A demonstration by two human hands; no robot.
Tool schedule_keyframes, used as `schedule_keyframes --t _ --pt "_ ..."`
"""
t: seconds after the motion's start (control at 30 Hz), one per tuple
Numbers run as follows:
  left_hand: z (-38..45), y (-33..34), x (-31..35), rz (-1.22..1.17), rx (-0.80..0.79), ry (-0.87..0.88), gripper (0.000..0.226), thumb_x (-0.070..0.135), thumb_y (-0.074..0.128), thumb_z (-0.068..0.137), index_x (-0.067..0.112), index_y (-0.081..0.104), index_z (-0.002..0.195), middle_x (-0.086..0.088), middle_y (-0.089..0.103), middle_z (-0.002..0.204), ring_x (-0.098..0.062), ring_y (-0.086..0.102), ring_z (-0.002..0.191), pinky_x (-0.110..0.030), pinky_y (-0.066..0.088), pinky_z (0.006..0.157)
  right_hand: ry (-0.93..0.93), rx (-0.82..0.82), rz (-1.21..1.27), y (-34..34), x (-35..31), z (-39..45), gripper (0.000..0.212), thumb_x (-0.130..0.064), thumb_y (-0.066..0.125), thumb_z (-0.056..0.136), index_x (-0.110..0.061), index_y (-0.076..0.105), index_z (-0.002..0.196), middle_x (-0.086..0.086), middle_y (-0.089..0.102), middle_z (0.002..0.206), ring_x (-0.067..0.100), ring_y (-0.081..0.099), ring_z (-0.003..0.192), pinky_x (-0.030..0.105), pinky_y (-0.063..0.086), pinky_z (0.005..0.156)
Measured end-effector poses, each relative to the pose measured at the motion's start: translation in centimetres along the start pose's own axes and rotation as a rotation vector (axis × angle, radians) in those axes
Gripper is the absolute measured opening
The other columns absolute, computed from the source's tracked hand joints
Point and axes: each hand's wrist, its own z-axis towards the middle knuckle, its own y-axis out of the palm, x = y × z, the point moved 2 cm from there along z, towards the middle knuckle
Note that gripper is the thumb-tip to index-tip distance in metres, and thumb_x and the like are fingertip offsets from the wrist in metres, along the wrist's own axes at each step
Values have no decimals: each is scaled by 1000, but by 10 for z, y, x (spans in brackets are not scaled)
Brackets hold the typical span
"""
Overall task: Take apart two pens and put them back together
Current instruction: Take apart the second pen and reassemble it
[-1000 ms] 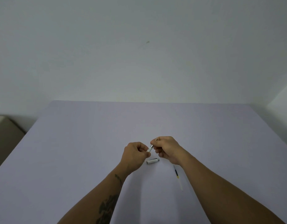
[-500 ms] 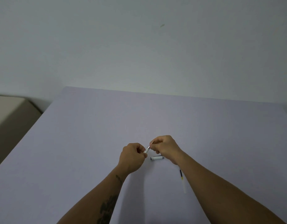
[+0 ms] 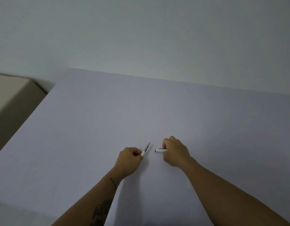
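Observation:
My left hand (image 3: 129, 159) is closed around a white pen body (image 3: 145, 150), whose grey tip sticks up and away from me. To its right, my right hand (image 3: 175, 150) rests low on the table with its fingers on a white pen cap (image 3: 159, 150) that lies flat, its open end facing left. A thin white refill (image 3: 188, 184) lies on the table beside my right forearm, which hides most of it.
The work surface is a pale lavender table (image 3: 141, 111) against a plain wall. A beige piece of furniture (image 3: 12, 95) stands past the table's left edge.
My hands have come apart. The right hand let go of the pen tip and dropped to the cap on the table. The camera has swung, shifting the scene right.

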Motion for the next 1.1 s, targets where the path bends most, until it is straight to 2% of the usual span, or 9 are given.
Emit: schedule_keyframes --t 0.17,0.3,0.4,0.47,0.57,0.77,0.93,1.1 --pt "-1 -5 -5 6 -16 -2 13 17 62 84 23 72 79 5 65 69 -12 57 60 -26 52 53 44 -46 62 -6 -3 0 13 -13 55 76 -20 53 87 -4 52 85 21 54 77 32 44 62" --pt "-1 -11 -3 6 -12 21 13 17 62 85 24 72 79 6 65 69 -11 57 60 -23 49 52 123 -16 342 -19 -4 -2 10 -15 65 78 -19 63 86 2 67 87 22 66 76 33 53 64" --pt "-3 -16 -1 -4 -19 37 13 17 62 84 23 72 79 5 65 70 -11 57 60 -23 48 52 159 35 593 -33 -11 -5 8 -13 72 76 -17 70 84 4 74 74 13 69 57 31 58 61" --pt "-5 -19 0 -17 -20 46 12 17 62 84 23 72 79 5 64 70 -10 56 58 -22 47 51 156 51 680 -42 -17 -7 6 -15 70 78 -19 73 81 1 75 68 8 66 52 29 55 58" --pt "-8 -21 1 -16 -20 67 12 17 63 83 22 72 79 5 65 70 -11 55 58 -22 46 51 130 43 711 -53 -27 -12 10 -16 70 77 -21 77 82 0 73 66 7 64 54 24 50 53" --pt "-17 -26 4 11 -28 134 11 18 64 83 25 71 79 5 64 70 -9 53 58 -17 41 52 130 -1 706 -57 -44 -23 14 -12 68 79 -18 77 86 4 70 69 13 60 58 26 47 54" --pt "-27 -32 5 -42 -58 166 13 17 60 86 22 71 86 -1 67 75 -11 54 58 -23 46 55 174 -39 878 -59 -55 -30 16 -7 61 88 -9 76 94 6 68 72 13 60 60 23 48 55" --pt "-37 -35 6 -95 -116 201 16 18 55 92 22 70 94 -2 67 78 -8 64 66 -25 47 58 219 79 1008 -58 -66 -35 13 -3 61 87 -7 71 96 9 73 81 14 68 62 23 54 56"
